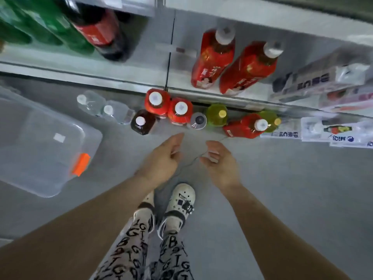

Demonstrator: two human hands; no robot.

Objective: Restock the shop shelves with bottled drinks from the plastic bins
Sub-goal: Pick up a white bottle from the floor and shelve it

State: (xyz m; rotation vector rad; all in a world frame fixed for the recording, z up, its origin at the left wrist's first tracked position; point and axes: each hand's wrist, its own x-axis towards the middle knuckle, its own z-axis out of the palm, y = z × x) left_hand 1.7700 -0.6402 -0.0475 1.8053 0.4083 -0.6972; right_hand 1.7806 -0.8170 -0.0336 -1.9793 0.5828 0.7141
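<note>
- A row of plastic drink bottles stands on the grey floor just beyond the fingertips, at the foot of the white metal shelf.
- Straight ahead of the left fingers, two red-wrapped bottles with white caps stand side by side and touching. A dark brown bottle with a white cap is just to their left.
- Ahead of the right fingers are a small clear bottle with a dark cap and a yellow-green bottle with a yellow cap. Further right, a third red-wrapped bottle stands beside a second yellow-green bottle.
- Two clear water bottles with white caps stand well left of the left fingers.
- On the shelf, beyond the row, are two tall red-wrapped shelf bottles. To their far left are green bottles and a dark cola bottle with a red label.
- A clear plastic bin with an orange latch sits on the floor, well left of both hands.
- The left hand reaches forward and down on a bare, outstretched forearm, its palm turned inward. Its fingers are loosely curled, holding and touching nothing.
- The right hand mirrors it, near the left but apart from it. Its fingers are likewise relaxed and slightly bent, and grip nothing.
</note>
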